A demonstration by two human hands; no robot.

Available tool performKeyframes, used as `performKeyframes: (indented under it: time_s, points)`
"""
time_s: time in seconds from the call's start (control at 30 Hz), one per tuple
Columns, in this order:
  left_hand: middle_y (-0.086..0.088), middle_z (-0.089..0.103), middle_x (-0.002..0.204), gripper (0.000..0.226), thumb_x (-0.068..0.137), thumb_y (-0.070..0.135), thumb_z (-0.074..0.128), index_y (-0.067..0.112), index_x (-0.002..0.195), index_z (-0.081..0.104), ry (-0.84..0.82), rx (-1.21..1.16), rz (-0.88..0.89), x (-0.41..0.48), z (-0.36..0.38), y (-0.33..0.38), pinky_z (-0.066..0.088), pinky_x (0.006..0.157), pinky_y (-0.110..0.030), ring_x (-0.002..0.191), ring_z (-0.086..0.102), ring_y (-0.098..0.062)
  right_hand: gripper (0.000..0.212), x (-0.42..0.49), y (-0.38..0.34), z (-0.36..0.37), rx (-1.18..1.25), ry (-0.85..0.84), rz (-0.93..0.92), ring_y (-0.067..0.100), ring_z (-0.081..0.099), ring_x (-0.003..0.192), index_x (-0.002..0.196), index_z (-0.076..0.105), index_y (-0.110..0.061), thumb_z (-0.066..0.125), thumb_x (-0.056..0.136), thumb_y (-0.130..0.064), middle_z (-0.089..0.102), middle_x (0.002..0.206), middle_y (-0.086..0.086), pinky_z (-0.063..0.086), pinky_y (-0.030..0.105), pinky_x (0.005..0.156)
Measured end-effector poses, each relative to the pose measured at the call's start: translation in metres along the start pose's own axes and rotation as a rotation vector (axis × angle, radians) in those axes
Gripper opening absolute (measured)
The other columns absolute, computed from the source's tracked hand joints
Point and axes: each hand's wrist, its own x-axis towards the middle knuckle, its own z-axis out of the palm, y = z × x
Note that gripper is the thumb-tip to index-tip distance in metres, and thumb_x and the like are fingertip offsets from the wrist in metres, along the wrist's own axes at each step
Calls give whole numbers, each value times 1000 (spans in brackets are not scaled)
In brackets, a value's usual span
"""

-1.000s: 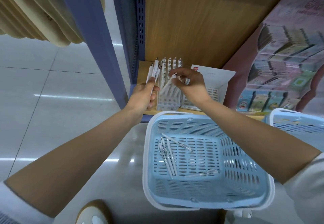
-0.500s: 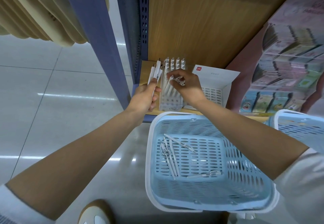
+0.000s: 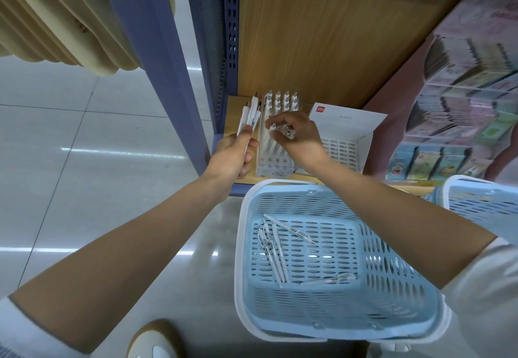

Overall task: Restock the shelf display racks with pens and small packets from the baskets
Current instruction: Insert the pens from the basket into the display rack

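Gripping a bunch of white pens [image 3: 250, 118] in the left hand [image 3: 232, 155], left of middle, tips up. Pinching the top of one pen [image 3: 273, 127] with the right hand [image 3: 298, 134], right over the pen rack [image 3: 274, 163], nearly upright, ready to push down. Leaving more pens [image 3: 273, 251] flat in the blue basket [image 3: 305, 189], lower right.

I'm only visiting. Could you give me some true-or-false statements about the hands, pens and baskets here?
1. The left hand grips a bunch of white pens. True.
2. The near basket is empty. False: several loose pens lie in it.
3. The right hand pinches a pen at the pen rack. True.
4. Only one basket is in view. False: a second basket shows at the right edge.
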Motion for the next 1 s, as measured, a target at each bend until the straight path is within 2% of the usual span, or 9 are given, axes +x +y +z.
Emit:
performKeyframes:
  time_s: [0.17,0.23,0.33,0.5,0.57,0.63,0.73,0.9,1.0]
  points:
    - [1,35,58,40,101,45,42,11,88,58,-1,-14,0,1,-1,-2,20,40,-21,40,25,-9,16,-3,6,4,-68,42,-34,9,51,101,93,73,-19,73,79,-13,60,93,-17,40,27,92]
    - [0,34,58,40,101,45,41,12,87,58,3,-13,-3,2,-1,-2,20,39,-20,40,25,-9,13,0,7,7,-90,84,-83,16,47,104,88,76,-19,75,77,-14,60,95,-11,34,29,90]
    - [0,34,58,40,101,45,41,12,86,59,5,-7,-8,3,-1,-2,20,41,-22,41,25,-10,12,5,11,10,-163,131,-15,25,45,109,86,77,-24,76,75,-18,59,103,-1,30,31,88]
    - [1,37,58,40,100,46,43,12,88,59,-7,10,-17,4,1,-2,22,42,-22,41,27,-10,14,9,4,10,-338,-37,59,20,36,119,90,75,-34,76,77,-28,52,114,-7,20,26,86]
    - [2,37,57,39,100,46,43,12,88,59,-32,17,-6,4,1,-2,22,41,-21,41,26,-10,15,7,-1,7,-334,-35,107,13,35,118,93,73,-36,73,79,-33,51,115,-11,21,27,86]
    - [2,39,57,37,100,44,44,12,87,59,-65,19,18,2,2,-2,23,39,-19,41,27,-11,12,3,-12,-7,-77,38,154,7,49,105,97,70,-31,66,86,-32,59,109,-9,34,28,85]
    - [2,39,59,32,99,40,49,11,88,57,-89,74,87,-3,6,-2,26,39,-17,42,28,-9,16,-4,-37,-33,491,-43,300,14,60,73,93,66,-17,56,95,-28,67,87,3,43,24,63]
    - [2,39,59,32,99,39,50,11,85,54,-127,82,109,-11,20,5,24,38,-17,38,28,-8,9,-5,-44,-48,574,-139,325,7,62,71,99,62,-16,65,90,-18,67,75,-5,46,20,63]
    - [3,39,59,33,98,42,51,14,83,54,-191,65,91,-15,22,10,23,38,-16,38,29,-8,7,-8,-42,-56,617,-182,337,8,60,77,97,64,-16,63,91,-17,65,79,-3,46,21,68]
